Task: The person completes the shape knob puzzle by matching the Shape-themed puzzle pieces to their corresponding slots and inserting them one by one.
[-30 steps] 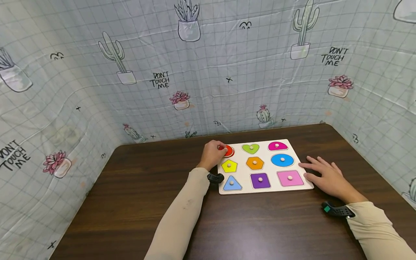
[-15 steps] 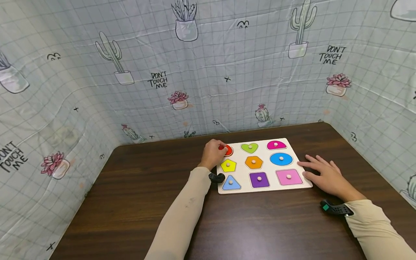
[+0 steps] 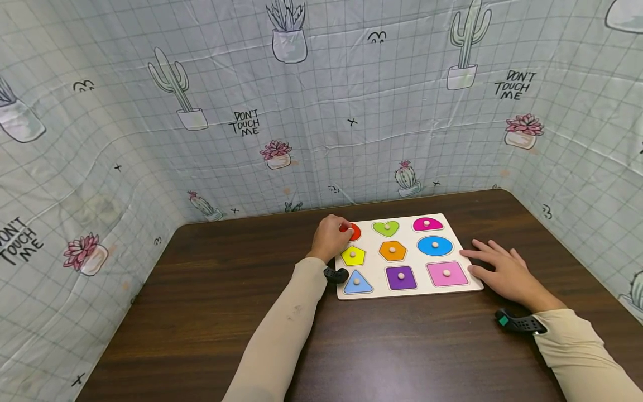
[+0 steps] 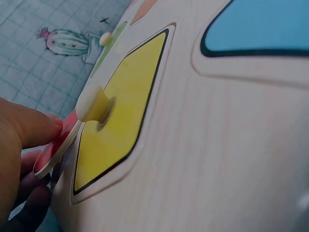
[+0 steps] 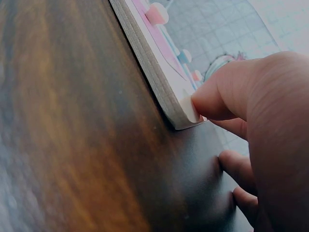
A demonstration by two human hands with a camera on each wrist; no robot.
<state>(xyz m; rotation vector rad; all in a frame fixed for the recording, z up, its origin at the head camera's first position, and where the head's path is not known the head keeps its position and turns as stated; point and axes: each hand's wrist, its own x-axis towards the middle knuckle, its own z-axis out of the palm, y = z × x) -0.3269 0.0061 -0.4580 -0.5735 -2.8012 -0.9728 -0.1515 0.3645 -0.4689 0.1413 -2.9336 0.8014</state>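
Observation:
A white wooden puzzle board (image 3: 372, 268) with coloured knobbed shapes lies on the table. My left hand (image 3: 329, 237) is at its far left corner and holds the round red puzzle piece (image 3: 355, 232). In the left wrist view the thumb (image 4: 36, 126) lies on the red face, other fingers are at the rim, and the piece appears tilted beside the yellow pentagon piece (image 4: 128, 106). Its knob is hidden there. My right hand (image 3: 502, 276) rests at the board's right edge with fingers spread. Its thumb (image 5: 217, 94) touches the board's corner in the right wrist view.
Green heart (image 3: 385, 229), magenta half circle (image 3: 437, 225), orange hexagon (image 3: 385, 251), blue oval (image 3: 426, 245), blue triangle (image 3: 358, 288), purple square (image 3: 401, 285) and pink rectangle (image 3: 457, 273) sit in their recesses. A printed cloth (image 3: 321, 100) hangs behind the dark wooden table (image 3: 226, 279).
The red piece, earlier showing a dark red rim of its recess, now covers it more closely in the head view. My left hand has barely shifted; my right hand stays on the board's edge.

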